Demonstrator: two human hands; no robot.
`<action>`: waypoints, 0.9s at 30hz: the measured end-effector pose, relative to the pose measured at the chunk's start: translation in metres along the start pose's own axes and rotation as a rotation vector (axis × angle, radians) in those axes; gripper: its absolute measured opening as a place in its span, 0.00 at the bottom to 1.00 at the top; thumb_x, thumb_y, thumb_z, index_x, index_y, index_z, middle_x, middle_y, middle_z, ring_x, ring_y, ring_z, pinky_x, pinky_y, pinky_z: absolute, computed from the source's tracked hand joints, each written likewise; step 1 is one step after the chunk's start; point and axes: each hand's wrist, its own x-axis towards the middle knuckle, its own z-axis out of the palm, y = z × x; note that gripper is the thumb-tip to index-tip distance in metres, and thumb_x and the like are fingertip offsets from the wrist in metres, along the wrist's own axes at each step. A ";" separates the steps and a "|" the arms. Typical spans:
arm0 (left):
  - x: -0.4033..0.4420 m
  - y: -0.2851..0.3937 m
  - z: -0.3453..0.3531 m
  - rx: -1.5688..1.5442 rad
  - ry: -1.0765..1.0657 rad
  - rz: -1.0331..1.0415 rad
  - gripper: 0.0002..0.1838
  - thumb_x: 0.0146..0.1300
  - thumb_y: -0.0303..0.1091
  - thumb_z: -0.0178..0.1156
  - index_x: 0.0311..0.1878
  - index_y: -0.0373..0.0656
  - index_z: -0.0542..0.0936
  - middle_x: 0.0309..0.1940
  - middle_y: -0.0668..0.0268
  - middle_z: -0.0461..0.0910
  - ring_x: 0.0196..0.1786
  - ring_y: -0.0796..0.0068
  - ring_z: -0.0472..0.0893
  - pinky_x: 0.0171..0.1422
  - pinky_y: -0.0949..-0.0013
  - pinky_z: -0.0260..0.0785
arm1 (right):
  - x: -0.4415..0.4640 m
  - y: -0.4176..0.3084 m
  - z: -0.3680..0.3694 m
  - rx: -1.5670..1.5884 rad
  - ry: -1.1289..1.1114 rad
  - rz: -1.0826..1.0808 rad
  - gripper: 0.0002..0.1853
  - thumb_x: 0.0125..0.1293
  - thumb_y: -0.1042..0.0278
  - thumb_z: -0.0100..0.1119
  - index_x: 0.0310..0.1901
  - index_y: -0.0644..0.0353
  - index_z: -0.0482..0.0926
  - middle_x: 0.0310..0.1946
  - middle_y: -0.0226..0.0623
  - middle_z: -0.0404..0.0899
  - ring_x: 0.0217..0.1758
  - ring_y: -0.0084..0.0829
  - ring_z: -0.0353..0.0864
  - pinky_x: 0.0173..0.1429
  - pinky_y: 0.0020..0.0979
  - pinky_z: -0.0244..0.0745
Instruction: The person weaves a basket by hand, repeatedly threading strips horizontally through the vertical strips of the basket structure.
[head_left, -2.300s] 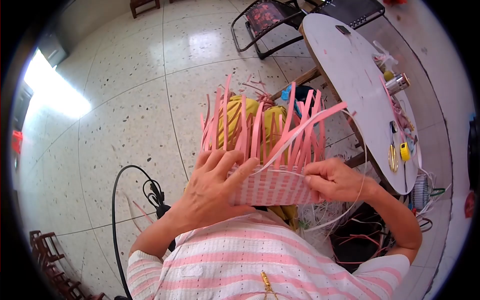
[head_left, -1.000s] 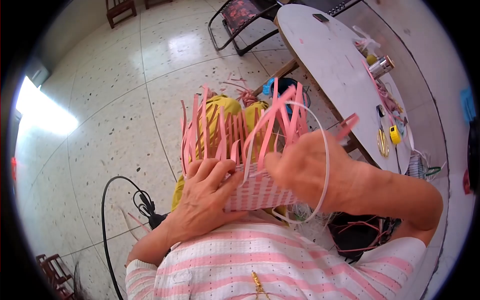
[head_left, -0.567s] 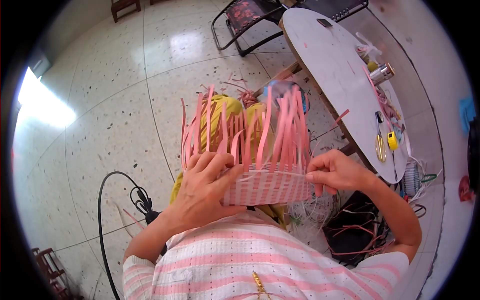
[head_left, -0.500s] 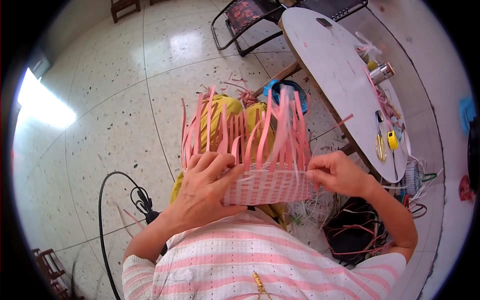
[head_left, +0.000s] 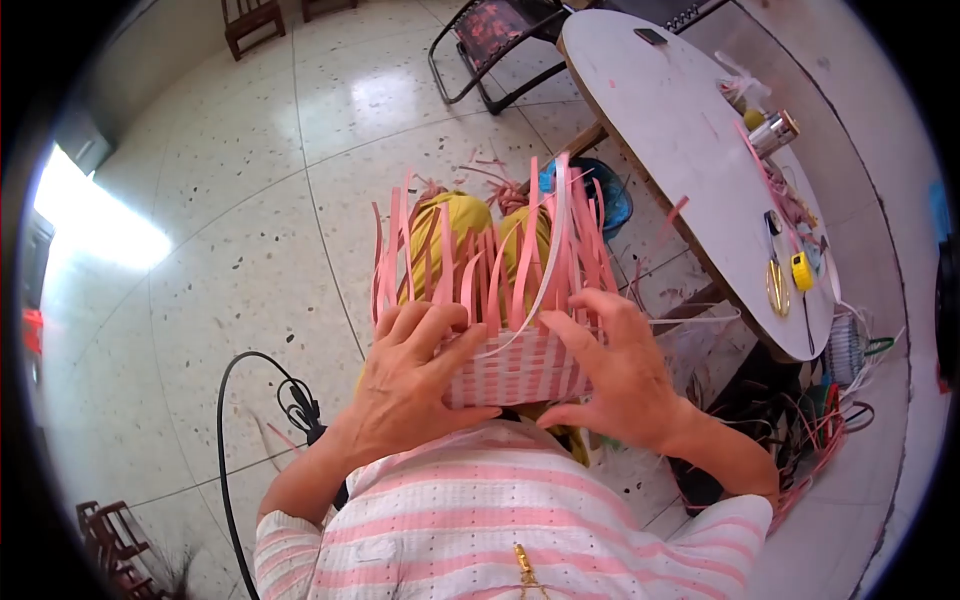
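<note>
A partly woven pink-and-white basket [head_left: 520, 370] rests against my lap, with loose pink strips [head_left: 465, 280] standing up from its woven wall. My left hand [head_left: 415, 365] clasps the left side, fingers over the upper woven edge and thumb low near the bottom. On the right side, my right hand [head_left: 625, 370] spans the wall in the same way, fingers at the upper edge and thumb beneath. A white strip [head_left: 553, 240] arches down across the front to the woven edge between both hands. The fingers' inner contact is partly hidden.
Yellow-clothed knees [head_left: 450, 225] show behind the strips. To the right stands a white oval table [head_left: 680, 130] carrying scissors [head_left: 776, 285], a yellow tape measure [head_left: 801, 271] and a metal can [head_left: 773, 133]. A black cable [head_left: 225, 450] loops on the floor at left.
My right hand has moved left from the basket's right corner, going from a pinch to a wide grasp of the wall. The white strip now arches over the front. My left hand keeps its hold.
</note>
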 end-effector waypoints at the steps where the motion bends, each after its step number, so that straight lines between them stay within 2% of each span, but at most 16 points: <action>1: 0.000 0.001 0.000 0.004 -0.011 0.005 0.41 0.38 0.44 0.83 0.60 0.44 0.80 0.55 0.63 0.74 0.58 0.58 0.74 0.66 0.52 0.63 | 0.001 0.003 0.004 0.026 -0.033 0.016 0.53 0.38 0.55 0.88 0.71 0.50 0.72 0.62 0.43 0.68 0.66 0.48 0.68 0.67 0.48 0.65; 6: 0.001 -0.001 0.001 0.027 0.007 0.016 0.41 0.38 0.44 0.83 0.60 0.45 0.81 0.54 0.62 0.74 0.56 0.59 0.75 0.63 0.53 0.63 | 0.005 0.007 0.012 0.047 -0.085 0.036 0.51 0.36 0.56 0.88 0.67 0.50 0.75 0.58 0.42 0.70 0.61 0.45 0.71 0.64 0.46 0.65; 8: 0.001 -0.001 0.001 0.031 0.009 0.012 0.41 0.38 0.44 0.83 0.60 0.44 0.81 0.54 0.62 0.74 0.55 0.59 0.75 0.63 0.53 0.64 | 0.006 0.009 0.014 0.072 -0.084 0.013 0.47 0.44 0.56 0.86 0.68 0.50 0.74 0.54 0.41 0.71 0.61 0.45 0.69 0.62 0.46 0.62; 11: 0.001 -0.001 0.002 0.029 0.020 0.003 0.40 0.38 0.44 0.83 0.60 0.44 0.82 0.53 0.62 0.74 0.54 0.60 0.75 0.62 0.53 0.64 | 0.005 0.008 0.017 0.086 -0.064 0.022 0.44 0.46 0.57 0.85 0.67 0.50 0.75 0.53 0.41 0.70 0.59 0.43 0.70 0.61 0.46 0.61; 20: 0.001 -0.001 0.001 0.040 0.021 0.006 0.40 0.39 0.44 0.83 0.60 0.45 0.82 0.53 0.63 0.74 0.54 0.60 0.75 0.61 0.53 0.66 | 0.006 0.004 0.018 0.087 -0.063 0.054 0.41 0.46 0.58 0.84 0.65 0.47 0.76 0.49 0.39 0.68 0.56 0.42 0.69 0.60 0.45 0.60; 23: 0.000 -0.004 0.002 0.054 0.024 -0.009 0.43 0.34 0.44 0.86 0.60 0.45 0.84 0.54 0.62 0.75 0.54 0.58 0.75 0.63 0.53 0.67 | 0.007 0.005 0.019 0.096 -0.053 0.053 0.41 0.45 0.59 0.84 0.65 0.47 0.75 0.49 0.39 0.68 0.56 0.41 0.69 0.60 0.45 0.60; 25: -0.002 -0.007 -0.002 -0.002 -0.044 -0.015 0.50 0.34 0.45 0.87 0.67 0.46 0.79 0.60 0.59 0.72 0.61 0.54 0.73 0.68 0.51 0.64 | 0.007 0.003 0.015 0.088 -0.071 0.066 0.42 0.45 0.60 0.84 0.65 0.47 0.75 0.50 0.39 0.68 0.56 0.42 0.69 0.61 0.45 0.60; 26: -0.004 -0.008 -0.005 0.010 -0.038 -0.028 0.50 0.34 0.45 0.87 0.67 0.46 0.79 0.60 0.59 0.72 0.61 0.54 0.73 0.68 0.51 0.64 | 0.008 0.001 0.012 0.080 -0.089 0.088 0.43 0.45 0.61 0.84 0.65 0.47 0.74 0.50 0.40 0.68 0.56 0.42 0.69 0.61 0.46 0.60; 27: -0.006 -0.009 -0.009 -0.046 -0.021 -0.047 0.55 0.34 0.46 0.87 0.71 0.46 0.75 0.64 0.57 0.70 0.66 0.52 0.70 0.72 0.49 0.62 | 0.008 0.001 0.010 0.089 -0.090 0.071 0.43 0.45 0.61 0.84 0.65 0.47 0.74 0.50 0.40 0.68 0.56 0.42 0.69 0.61 0.46 0.60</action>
